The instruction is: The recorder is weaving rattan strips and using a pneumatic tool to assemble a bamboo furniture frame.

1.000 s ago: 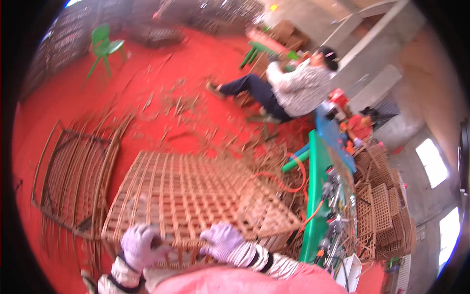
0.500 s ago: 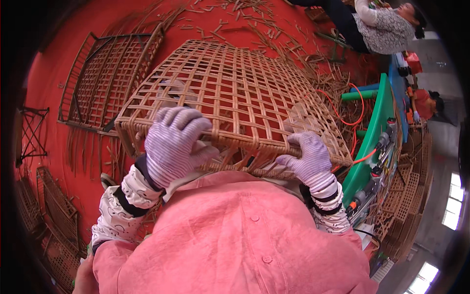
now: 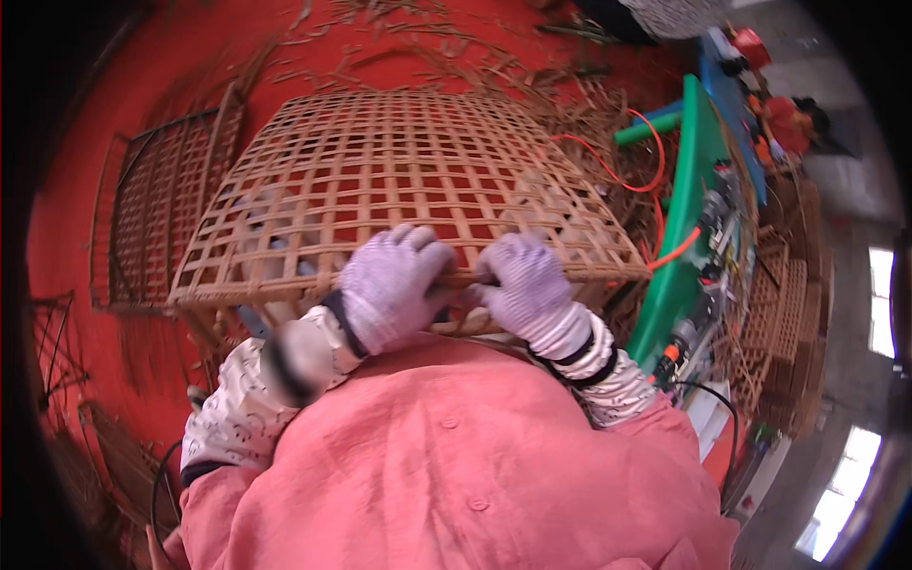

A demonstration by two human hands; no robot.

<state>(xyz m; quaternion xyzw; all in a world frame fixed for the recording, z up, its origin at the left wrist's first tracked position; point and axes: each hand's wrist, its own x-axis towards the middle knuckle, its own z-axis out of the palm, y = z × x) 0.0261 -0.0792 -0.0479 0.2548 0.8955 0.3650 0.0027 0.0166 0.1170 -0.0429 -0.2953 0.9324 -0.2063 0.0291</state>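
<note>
A brown woven wicker frame (image 3: pixel 399 171) with an open lattice lies right in front of me, its near edge close to my pink shirt. Both my hands wear thin striped lilac gloves and meet near the middle of that edge. Curled over the rim, my left hand (image 3: pixel 394 288) grips it, its fingertips partly hidden. Just to its right, my right hand (image 3: pixel 528 283) is bent round the same rim, thumb towards the left hand. Whether a loose strand runs between the fingers I cannot make out.
To the right stands a green table (image 3: pixel 663 266) with power tools (image 3: pixel 682 334) and an orange hose (image 3: pixel 662 157). Another woven frame (image 3: pixel 157 214) lies on the red floor at left. Cut strips (image 3: pixel 399 38) litter the far floor. Two other people (image 3: pixel 790 123) are partly visible at upper right.
My hands have come together along the near rim, the left moving right and the right moving left. The view has shifted, and the frame appears further left.
</note>
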